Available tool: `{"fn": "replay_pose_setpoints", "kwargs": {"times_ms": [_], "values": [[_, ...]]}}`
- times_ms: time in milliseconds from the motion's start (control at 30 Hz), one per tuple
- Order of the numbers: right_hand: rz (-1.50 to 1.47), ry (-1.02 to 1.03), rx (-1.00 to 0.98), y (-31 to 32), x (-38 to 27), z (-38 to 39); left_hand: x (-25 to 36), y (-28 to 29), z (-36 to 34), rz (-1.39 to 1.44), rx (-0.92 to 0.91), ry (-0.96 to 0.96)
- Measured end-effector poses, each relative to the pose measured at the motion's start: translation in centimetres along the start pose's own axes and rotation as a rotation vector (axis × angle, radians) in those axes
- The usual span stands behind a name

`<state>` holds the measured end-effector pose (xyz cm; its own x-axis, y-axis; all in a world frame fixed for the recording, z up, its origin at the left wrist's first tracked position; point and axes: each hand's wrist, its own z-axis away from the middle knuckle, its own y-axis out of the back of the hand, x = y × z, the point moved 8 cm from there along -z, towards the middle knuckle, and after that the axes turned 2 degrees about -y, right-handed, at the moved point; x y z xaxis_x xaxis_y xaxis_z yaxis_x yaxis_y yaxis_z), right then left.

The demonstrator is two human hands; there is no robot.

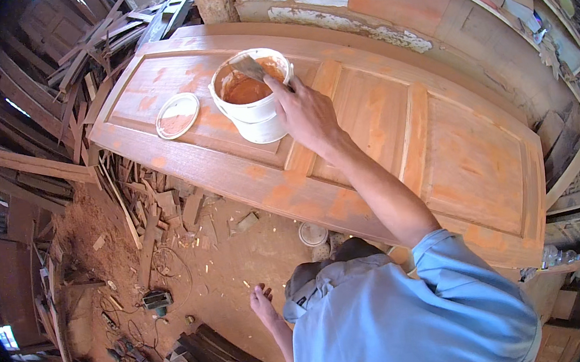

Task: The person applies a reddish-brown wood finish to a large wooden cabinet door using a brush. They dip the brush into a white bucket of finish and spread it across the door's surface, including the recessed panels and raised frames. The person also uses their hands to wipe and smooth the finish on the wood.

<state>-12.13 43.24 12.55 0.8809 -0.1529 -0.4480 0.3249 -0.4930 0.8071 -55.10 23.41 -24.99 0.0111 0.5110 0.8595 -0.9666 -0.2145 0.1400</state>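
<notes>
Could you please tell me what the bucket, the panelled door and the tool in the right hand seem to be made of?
Bucket: probably plastic, white and smooth, with a moulded-looking rim.
Panelled door: wood, seemingly unvarnished, showing grain and orange-brown smears.
Tool in the right hand: its flat, dull grey blade suggests metal; the handle is too covered to judge.

The right hand (309, 112) grips a flat-bladed metal scraper (248, 68) at the mouth of a white round plastic bucket (260, 130) of reddish-brown paste, which stands on an orange-smeared brown panelled wooden door (471, 167). A white round paste-smeared lid (178, 115) lies beside the bucket. The left hand (262, 303), fingers loosely bent, hangs over the brown dirt floor (241, 251), strewn with wood scraps (168, 205).
</notes>
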Motion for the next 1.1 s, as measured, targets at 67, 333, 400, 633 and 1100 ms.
{"fn": "replay_pose_setpoints", "kwargs": {"times_ms": [67, 333, 400, 633, 1100], "values": [[0.059, 0.054, 0.078, 0.4, 1.5, 0.0, 0.7, -3.0, 1.4, -0.041, -0.069, 0.007], [-0.31, -0.045, -0.028, 2.3, 6.9, 7.1, 6.1, -10.6, 2.0, -0.224, -0.169, -0.203], [-0.537, -0.169, -0.016, 2.2, 10.6, 10.9, 8.1, -11.7, 1.7, -0.237, -0.147, -0.261], [-1.748, -0.854, -0.217, -3.5, 21.1, 26.3, 15.3, -15.6, 3.3, -0.087, 0.15, -0.504], [-1.678, -0.821, 0.502, 9.7, 34.4, 30.8, 26.8, -26.1, 4.4, 0.316, 0.136, -0.634]]}}
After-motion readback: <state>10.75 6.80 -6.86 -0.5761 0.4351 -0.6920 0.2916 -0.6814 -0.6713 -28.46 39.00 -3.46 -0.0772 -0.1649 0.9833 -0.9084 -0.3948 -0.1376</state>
